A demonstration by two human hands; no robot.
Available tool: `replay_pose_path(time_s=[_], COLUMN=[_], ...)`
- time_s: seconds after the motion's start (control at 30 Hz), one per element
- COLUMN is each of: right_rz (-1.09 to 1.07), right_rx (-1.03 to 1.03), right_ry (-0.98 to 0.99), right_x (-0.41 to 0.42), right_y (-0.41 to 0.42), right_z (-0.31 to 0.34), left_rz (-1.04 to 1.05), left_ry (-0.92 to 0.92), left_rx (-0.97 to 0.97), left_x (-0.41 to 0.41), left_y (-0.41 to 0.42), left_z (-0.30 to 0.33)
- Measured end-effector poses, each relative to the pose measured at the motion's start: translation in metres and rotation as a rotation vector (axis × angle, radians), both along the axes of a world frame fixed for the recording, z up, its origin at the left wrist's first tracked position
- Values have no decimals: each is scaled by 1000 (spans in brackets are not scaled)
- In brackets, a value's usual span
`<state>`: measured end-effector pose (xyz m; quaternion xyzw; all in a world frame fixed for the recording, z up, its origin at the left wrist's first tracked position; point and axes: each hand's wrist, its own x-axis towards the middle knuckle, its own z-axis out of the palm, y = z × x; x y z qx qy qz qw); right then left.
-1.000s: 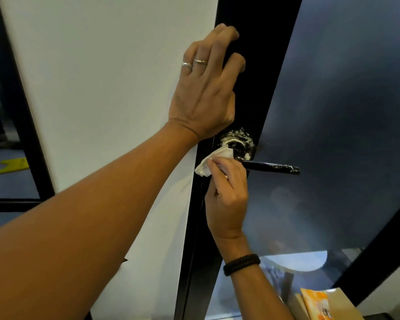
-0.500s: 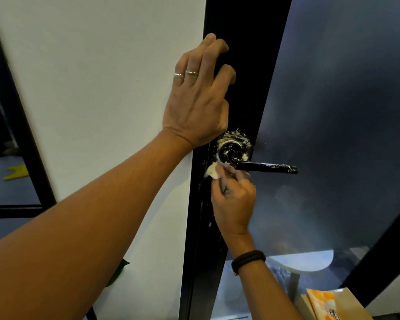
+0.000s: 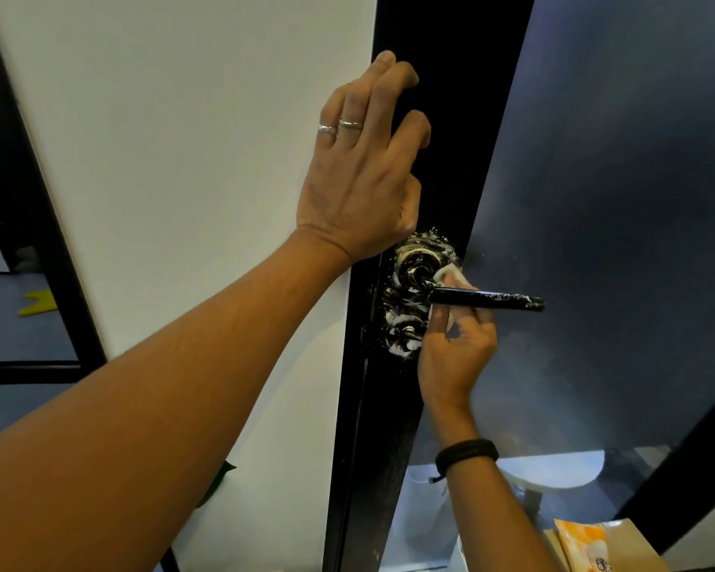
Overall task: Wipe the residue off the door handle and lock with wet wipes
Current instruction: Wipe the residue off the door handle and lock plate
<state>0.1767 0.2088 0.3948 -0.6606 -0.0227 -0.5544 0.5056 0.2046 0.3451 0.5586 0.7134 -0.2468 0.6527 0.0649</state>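
The door frame (image 3: 442, 158) is glossy black, and the wall (image 3: 182, 138) beside it is plain off-white. The glass (image 3: 616, 179) is a smoky blue-grey, clouded unevenly. The handle (image 3: 486, 300) is black, flecked with white along its far end; the lock (image 3: 405, 336) and the round plate above it are black under swirls of whitish, faintly yellow residue. The wipe (image 3: 450, 276) is white. Two silver rings (image 3: 341, 126) band the left hand (image 3: 360, 179); a black braided bracelet (image 3: 467, 450) circles the other wrist. The packet (image 3: 583, 544) at the bottom is orange and white, on tan card. A yellow shape (image 3: 38, 303) lies on blue-grey floor.
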Motion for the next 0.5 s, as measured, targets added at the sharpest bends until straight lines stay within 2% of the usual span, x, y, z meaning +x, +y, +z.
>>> replay_pose_path(time_s=[0.1,0.27,0.4,0.5], right_rz=[-8,-53,-16,-41], right_rx=[-156,-151,-362,-517], right_ry=[50,88,217,243], right_x=[-6,-15,-18,-22], right_y=[-5,-13,-8,2], right_z=[-18,-8,-7,-9], left_rz=[9,11,8,18], left_ry=[8,15,16,11], left_rx=[2,3,4,-3], left_x=[0,-2,-2,-1], left_y=[0,1,0,0], left_z=[0,0,0,-1])
